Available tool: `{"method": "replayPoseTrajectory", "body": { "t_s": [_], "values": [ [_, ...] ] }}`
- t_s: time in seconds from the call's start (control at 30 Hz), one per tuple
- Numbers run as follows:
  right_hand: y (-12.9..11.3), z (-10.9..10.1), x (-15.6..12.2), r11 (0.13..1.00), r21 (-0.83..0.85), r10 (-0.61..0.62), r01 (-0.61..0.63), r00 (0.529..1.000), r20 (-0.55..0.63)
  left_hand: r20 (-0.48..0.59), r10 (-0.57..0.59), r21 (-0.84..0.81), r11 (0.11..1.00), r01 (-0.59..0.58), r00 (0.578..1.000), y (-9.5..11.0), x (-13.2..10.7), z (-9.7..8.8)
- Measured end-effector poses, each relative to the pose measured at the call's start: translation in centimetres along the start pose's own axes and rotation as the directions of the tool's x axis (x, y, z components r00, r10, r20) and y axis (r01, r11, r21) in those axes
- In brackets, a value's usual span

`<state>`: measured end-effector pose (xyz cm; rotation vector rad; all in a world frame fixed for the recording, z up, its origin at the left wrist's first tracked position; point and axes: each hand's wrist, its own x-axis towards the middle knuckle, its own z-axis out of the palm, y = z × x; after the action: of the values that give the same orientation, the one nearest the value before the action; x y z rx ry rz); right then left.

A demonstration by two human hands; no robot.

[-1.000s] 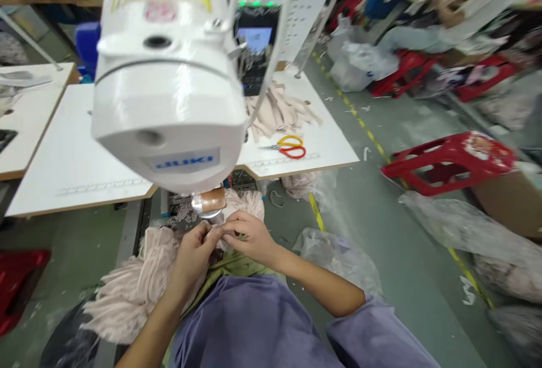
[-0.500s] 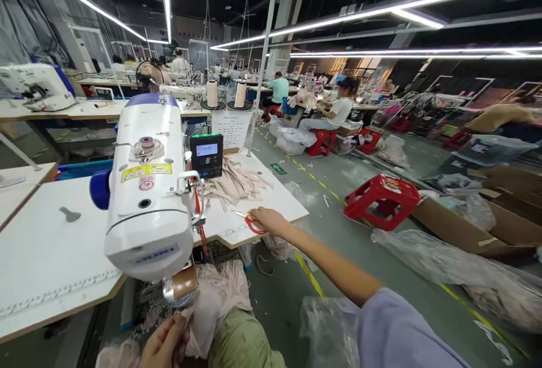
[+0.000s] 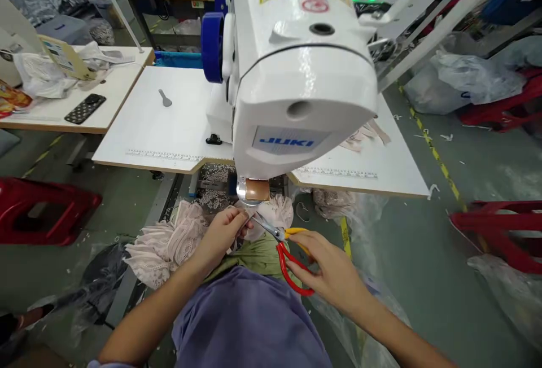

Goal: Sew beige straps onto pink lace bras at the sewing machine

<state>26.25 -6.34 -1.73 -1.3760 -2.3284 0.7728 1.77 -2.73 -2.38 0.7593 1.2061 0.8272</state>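
Note:
Just below the head of a white sewing machine (image 3: pixel 305 86), my left hand (image 3: pixel 226 230) pinches the edge of a pale pink fabric piece (image 3: pixel 277 210). My right hand (image 3: pixel 328 263) grips scissors (image 3: pixel 277 235) with one red and one yellow handle loop. Their blades are apart and point left, with the tips right beside my left fingertips. Whether the blades touch the fabric I cannot make out. More pale pink lace fabric (image 3: pixel 169 241) hangs in a gathered bundle left of my lap.
The white machine table (image 3: pixel 169 125) spreads to both sides, with a small grey key-shaped tool (image 3: pixel 165 98) on its left part. Fabric strips (image 3: pixel 366 134) lie on the right part. A phone (image 3: pixel 85 108) rests on the neighbouring table. Red stools (image 3: pixel 46 210) stand on the floor.
My right hand has brought the scissors from the table's right side over to my left hand, and the blades have opened. The view has turned left and down.

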Motion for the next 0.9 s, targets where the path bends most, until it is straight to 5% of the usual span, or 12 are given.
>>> {"method": "replayPoseTrajectory", "body": {
  "t_s": [0.3, 0.43, 0.67, 0.9],
  "values": [
    [1.1, 0.6, 0.8, 0.995, 0.095, -0.013, 0.007, 0.998, 0.058, 0.019, -0.018, 0.047, 0.999, 0.017, 1.0, -0.1, -0.1, -0.7],
    [1.5, 0.5, -0.4, 0.988, 0.117, 0.096, -0.098, 0.995, 0.022, 0.024, -0.044, -0.032, 0.998, 0.044, 0.999, 0.1, -0.4, -1.2],
    [0.0, 0.9, -0.1, 0.959, 0.239, 0.131, -0.151, 0.987, 0.098, 0.019, -0.044, -0.116, 0.992, 0.046, 0.999, -0.3, -0.5, -1.2],
    [-1.0, 2.4, 1.9, 0.943, 0.293, 0.136, -0.159, 0.986, 0.097, -0.089, 0.076, 0.103, 0.992, -0.067, 0.993, -0.8, -0.5, -1.4]
  ]
}}
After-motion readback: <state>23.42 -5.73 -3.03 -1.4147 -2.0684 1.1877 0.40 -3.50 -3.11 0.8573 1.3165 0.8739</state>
